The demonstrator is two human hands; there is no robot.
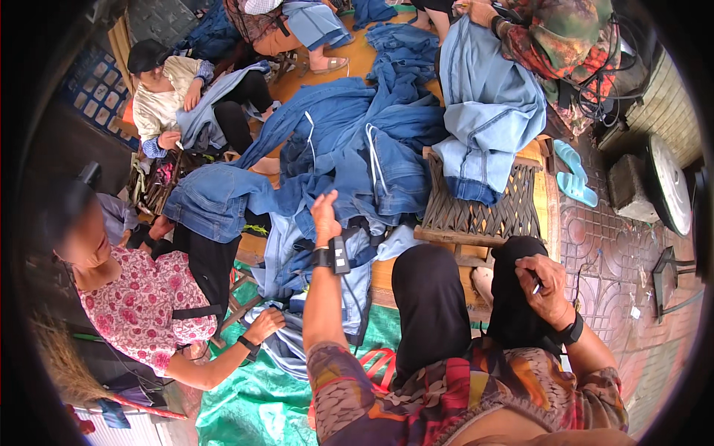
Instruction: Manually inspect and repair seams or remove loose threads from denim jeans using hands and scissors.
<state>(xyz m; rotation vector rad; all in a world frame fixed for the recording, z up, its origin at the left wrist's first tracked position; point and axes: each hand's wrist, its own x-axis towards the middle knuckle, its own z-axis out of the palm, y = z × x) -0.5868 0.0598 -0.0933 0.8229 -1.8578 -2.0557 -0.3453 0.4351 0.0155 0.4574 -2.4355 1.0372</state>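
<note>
The left hand [325, 217] is at denim garments [342, 165]; its grip I can't tell. The right hand [543, 288] curls round one small pale object [536, 290]. Two blue slippers [576, 189] lie beyond.

Denim heap [401, 167] left of stool [446, 212]

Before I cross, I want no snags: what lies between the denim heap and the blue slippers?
From the denim heap to the slippers, the head view shows a woven stool, pale denim lying over it, then yellow board.
</note>
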